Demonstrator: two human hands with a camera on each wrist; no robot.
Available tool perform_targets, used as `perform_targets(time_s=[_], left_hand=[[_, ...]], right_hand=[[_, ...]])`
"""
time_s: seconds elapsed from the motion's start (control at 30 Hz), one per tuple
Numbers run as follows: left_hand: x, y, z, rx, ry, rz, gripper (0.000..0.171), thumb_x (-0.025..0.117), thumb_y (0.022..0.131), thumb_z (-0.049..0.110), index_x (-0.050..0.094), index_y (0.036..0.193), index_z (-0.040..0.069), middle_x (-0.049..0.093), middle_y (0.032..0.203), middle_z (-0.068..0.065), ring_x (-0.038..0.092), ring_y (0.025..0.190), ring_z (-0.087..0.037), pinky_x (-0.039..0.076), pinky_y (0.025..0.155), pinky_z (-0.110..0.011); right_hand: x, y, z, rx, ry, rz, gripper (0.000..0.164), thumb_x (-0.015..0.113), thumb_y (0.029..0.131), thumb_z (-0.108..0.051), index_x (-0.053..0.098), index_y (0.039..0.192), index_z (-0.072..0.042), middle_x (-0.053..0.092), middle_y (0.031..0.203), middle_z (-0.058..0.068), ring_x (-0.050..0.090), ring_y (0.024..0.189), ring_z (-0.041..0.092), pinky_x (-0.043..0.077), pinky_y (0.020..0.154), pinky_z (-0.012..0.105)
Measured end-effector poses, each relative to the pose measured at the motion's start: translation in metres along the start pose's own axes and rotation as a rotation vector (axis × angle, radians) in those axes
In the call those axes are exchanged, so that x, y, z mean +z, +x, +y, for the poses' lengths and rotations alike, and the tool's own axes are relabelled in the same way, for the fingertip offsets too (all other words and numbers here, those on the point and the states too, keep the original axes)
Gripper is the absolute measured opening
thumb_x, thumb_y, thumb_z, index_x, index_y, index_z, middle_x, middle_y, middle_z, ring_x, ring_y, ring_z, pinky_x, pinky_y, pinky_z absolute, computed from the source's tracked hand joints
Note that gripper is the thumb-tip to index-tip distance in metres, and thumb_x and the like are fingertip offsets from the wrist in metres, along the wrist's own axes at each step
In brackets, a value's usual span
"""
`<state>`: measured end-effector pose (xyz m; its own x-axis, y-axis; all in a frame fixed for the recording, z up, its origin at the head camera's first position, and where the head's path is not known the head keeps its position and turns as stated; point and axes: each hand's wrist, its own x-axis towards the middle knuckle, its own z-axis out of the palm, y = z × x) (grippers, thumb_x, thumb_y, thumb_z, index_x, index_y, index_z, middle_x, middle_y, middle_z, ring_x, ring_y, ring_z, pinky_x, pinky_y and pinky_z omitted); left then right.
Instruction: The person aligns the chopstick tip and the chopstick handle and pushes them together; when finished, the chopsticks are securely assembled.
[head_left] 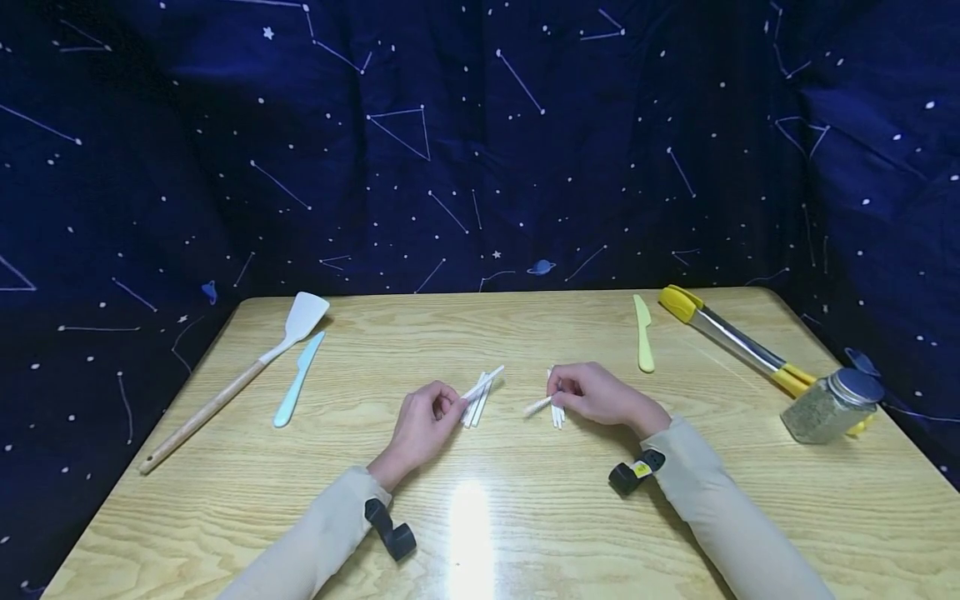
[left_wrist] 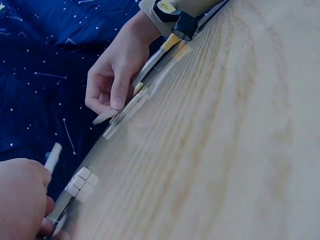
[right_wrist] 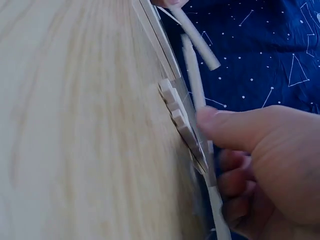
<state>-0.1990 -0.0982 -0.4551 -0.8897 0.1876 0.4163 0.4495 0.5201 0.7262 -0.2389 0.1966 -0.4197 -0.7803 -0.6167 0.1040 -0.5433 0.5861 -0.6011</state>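
My left hand [head_left: 427,421] pinches a thin white stick [head_left: 487,379] between thumb and fingers, slanting up to the right. Beneath that stick lies a small stack of similar white sticks [head_left: 478,412], whose squared ends [left_wrist: 82,181] face the left wrist view. To the right, my right hand [head_left: 603,395] pinches another white stick [head_left: 537,407] by one end, its free end pointing left. This stick [right_wrist: 195,75] stands out beyond the thumb in the right wrist view. A second group of white sticks [head_left: 557,418] lies under the right fingers, which partly hide it.
At left lie a white spatula [head_left: 307,315] with a wooden handle and a light blue knife [head_left: 298,382]. A yellow knife [head_left: 643,335], yellow-tipped tongs [head_left: 738,337] and a jar of dried herbs [head_left: 831,408] are at right. A dark star-patterned curtain [head_left: 480,150] hangs behind the table.
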Motion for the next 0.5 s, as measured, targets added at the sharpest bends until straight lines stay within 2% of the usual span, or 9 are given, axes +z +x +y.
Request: perform_targets(time_s=[0.17,0.3,0.4,0.5], left_hand=[[0.002,0.0,-0.001,0.02,-0.033,0.025,0.007,0.068,0.088,0.007,0.062,0.086,0.002,0.06,0.075,-0.004,0.05,0.064,-0.008,0.044,0.057,-0.019],[0.002,-0.001,-0.001,0.025,-0.038,0.025,0.006,0.066,0.089,0.006,0.061,0.088,0.002,0.059,0.076,-0.004,0.048,0.065,-0.008,0.043,0.057,-0.019],[0.001,-0.001,0.0,0.04,-0.041,0.018,0.006,0.065,0.09,0.006,0.06,0.09,0.003,0.058,0.077,-0.004,0.046,0.065,-0.008,0.041,0.057,-0.019],[0.0,-0.001,0.0,0.061,-0.043,0.008,0.006,0.064,0.091,0.006,0.059,0.091,0.003,0.056,0.077,-0.004,0.044,0.065,-0.009,0.039,0.057,-0.019]], right_hand=[[-0.001,-0.001,-0.002,0.0,-0.026,0.129,0.004,0.066,0.09,-0.01,0.063,0.088,-0.008,0.049,0.079,-0.001,0.044,0.075,0.014,0.038,0.067,0.026],[-0.002,0.001,-0.005,0.01,-0.021,0.158,0.008,0.058,0.096,-0.012,0.058,0.093,-0.004,0.057,0.091,0.003,0.051,0.087,0.017,0.043,0.076,0.031],[-0.004,0.001,-0.01,0.027,0.001,0.159,0.011,0.054,0.098,-0.013,0.053,0.095,-0.003,0.059,0.089,0.006,0.052,0.082,0.016,0.044,0.072,0.03],[-0.005,0.001,-0.013,0.036,0.009,0.158,0.01,0.053,0.099,-0.013,0.051,0.097,-0.003,0.056,0.082,0.007,0.048,0.074,0.015,0.04,0.066,0.027]])
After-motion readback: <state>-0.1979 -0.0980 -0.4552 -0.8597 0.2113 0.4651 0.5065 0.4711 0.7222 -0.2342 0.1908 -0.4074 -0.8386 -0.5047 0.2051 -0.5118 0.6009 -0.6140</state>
